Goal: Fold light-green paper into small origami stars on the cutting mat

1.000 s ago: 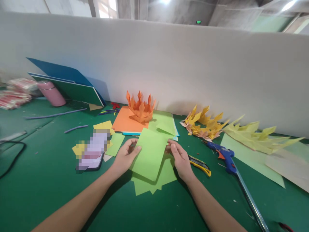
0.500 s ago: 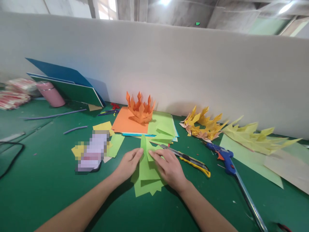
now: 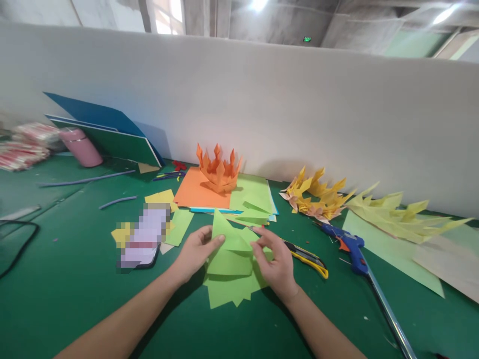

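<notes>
Left hand (image 3: pixel 196 250) pinches the lime-green, bent paper sheet (image 3: pixel 230 262); right hand (image 3: pixel 276 257) curled beside it, grip unclear; best align edges before creasing

The held paper (image 3: pixel 230 263) is lime green, the tabletop (image 3: pixel 209 336) deep green.

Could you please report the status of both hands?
Left hand pinching bent green sheet; right hand at its edge. Green pieces beneath. Cutter partly behind right hand.
</notes>
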{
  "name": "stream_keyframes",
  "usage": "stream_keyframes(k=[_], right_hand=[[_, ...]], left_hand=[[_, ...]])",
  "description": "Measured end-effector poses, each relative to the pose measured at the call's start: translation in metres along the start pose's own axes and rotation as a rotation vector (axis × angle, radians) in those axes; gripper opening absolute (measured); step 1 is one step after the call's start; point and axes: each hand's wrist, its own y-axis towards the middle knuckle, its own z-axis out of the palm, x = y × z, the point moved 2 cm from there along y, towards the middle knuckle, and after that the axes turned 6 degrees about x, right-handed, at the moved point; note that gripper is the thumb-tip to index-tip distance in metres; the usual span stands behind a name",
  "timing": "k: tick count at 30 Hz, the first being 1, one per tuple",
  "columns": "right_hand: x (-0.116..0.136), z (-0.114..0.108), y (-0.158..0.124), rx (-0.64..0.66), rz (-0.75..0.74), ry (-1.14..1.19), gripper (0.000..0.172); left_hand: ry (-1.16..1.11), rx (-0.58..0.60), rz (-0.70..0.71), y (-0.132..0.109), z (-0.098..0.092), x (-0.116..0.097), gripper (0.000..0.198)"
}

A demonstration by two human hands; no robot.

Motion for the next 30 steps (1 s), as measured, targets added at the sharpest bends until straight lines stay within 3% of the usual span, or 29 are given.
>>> stream_keyframes(k=[3, 7, 9, 13, 20, 30], right_hand=[[-0.007, 0.007, 0.003, 0.087, 0.222, 0.265, 0.038], [-0.01, 0.018, 0.007, 0.481, 0.521, 0.611, 0.038], [-0.01, 0.02, 0.007, 0.565, 0.589, 0.614, 0.038], [-0.012, 0.02, 0.007, 0.575, 0.64, 0.515, 0.03], [-0.013, 0.02, 0.008, 0.547, 0.638, 0.416, 0.025], [-0.014, 0.019, 0.01, 0.584, 0.634, 0.464, 0.027]], left_hand=[[0.031, 0.071, 0.0, -0.001, 0.004, 0.002, 0.039], [0.234, 0.084, 0.041, -0.001, 0.004, 0.007, 0.03], [0.379, 0.039, 0.096, -0.001, 0.003, 0.008, 0.027], [0.493, 0.001, 0.163, 0.0, 0.001, 0.008, 0.026], [0.412, 0.037, 0.027, 0.004, 0.001, 0.015, 0.026], [0.367, 0.033, 0.023, 0.003, 0.002, 0.01, 0.023]])
